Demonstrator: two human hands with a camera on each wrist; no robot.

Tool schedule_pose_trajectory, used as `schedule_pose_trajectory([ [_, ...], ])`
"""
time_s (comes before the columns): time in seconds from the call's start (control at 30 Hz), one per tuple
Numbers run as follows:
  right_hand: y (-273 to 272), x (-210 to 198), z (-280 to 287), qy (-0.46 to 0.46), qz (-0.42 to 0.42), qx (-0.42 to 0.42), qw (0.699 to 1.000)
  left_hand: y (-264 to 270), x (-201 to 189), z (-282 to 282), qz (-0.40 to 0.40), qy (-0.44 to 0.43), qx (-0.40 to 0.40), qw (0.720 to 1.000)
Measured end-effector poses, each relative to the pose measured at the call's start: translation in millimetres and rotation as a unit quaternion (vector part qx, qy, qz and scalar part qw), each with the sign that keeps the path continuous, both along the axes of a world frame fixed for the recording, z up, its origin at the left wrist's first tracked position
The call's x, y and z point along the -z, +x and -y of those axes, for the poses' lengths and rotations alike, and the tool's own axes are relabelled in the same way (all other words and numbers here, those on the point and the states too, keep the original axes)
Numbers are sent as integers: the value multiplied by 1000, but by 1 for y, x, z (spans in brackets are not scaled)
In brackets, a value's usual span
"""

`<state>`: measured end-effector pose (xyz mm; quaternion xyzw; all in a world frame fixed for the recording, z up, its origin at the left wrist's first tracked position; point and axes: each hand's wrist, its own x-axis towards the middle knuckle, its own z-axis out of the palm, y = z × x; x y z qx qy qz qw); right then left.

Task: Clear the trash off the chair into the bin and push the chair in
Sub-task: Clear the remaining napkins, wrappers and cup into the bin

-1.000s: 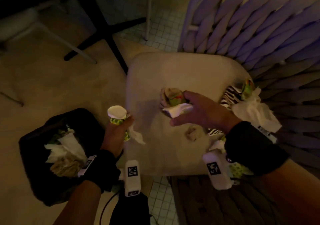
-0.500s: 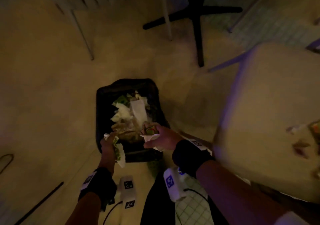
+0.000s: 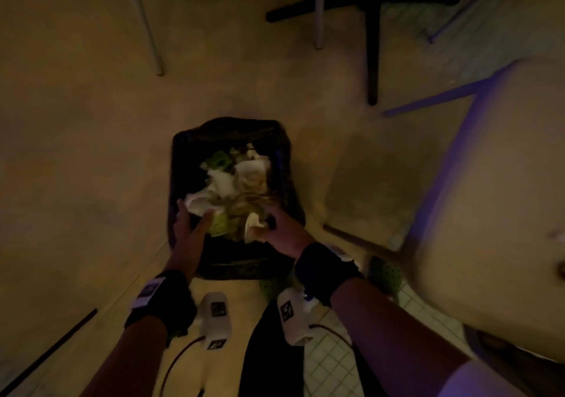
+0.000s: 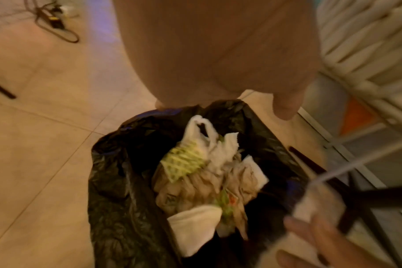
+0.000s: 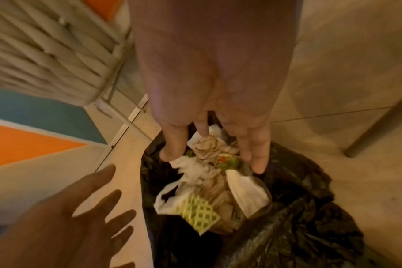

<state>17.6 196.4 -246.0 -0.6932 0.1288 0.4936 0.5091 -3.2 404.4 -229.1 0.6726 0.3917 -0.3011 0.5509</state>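
Observation:
A bin (image 3: 284, 164) lined with a black bag (image 4: 117, 163) stands on the floor, full of napkins and wrappers. My left hand (image 3: 195, 219) hovers over its near left rim with fingers spread and nothing in it. Below it a green-checked cup (image 4: 186, 161) and a white napkin lie on the pile. My right hand (image 3: 269, 225) reaches into the bin mouth, its fingers (image 5: 257, 163) straight and apart. A green and red wrapper (image 5: 227, 161) and a white napkin (image 5: 246, 192) sit just under them. The chair seat (image 3: 489, 182) is at the right, with small scraps (image 3: 555, 234) at the frame edge.
A black table base (image 3: 373, 29) and thin pale chair legs (image 3: 146, 29) stand on the floor beyond the bin. The chair's woven back (image 5: 46, 54) is close beside it. A cable (image 4: 57, 27) lies on the floor further off.
Both hands went from the chair seat to the bin. The left hand has let go of the cup and napkin. The right hand has sunk lower and spread its fingers over its wrapper.

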Motion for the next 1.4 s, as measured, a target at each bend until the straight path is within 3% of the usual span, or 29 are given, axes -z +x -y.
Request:
schedule_pose_trajectory([
  [0.13,-9,-34,65,-30,-28,56,998,10,-36,49,18,-24,49,998],
  [0.2,-11,-59,112,-5,-38,119,992,21,-48,84,59,-32,79,995],
  [0.27,-12,-84,169,8,4,150,989,37,-54,128,122,10,144,982],
  [0.4,-18,-133,305,-76,131,217,964,61,-61,240,213,111,330,913],
  [0.5,-29,-166,405,-183,173,269,930,63,-78,342,237,23,414,879],
  [0.57,-44,-166,464,-340,205,248,884,56,-81,408,298,29,487,821],
  [0.63,-60,-161,508,-449,170,184,858,41,-85,470,339,59,565,750],
  [0.73,-81,-147,539,-448,116,90,882,11,-90,539,284,94,655,694],
  [0.8,-91,-137,548,-441,125,25,889,-7,-84,563,258,163,696,650],
  [0.93,-90,-131,564,-398,148,6,905,-25,-76,575,254,263,717,593],
  [1.0,-84,-136,571,-337,148,30,929,-26,-75,575,247,262,717,596],
  [1.2,-61,-156,569,-229,124,33,965,-15,-66,561,235,136,671,690],
  [1.33,-50,-135,542,-275,151,-55,948,-3,-65,553,239,73,576,779],
  [1.4,-46,-123,525,-297,140,-68,942,5,-70,549,252,62,535,804],
])
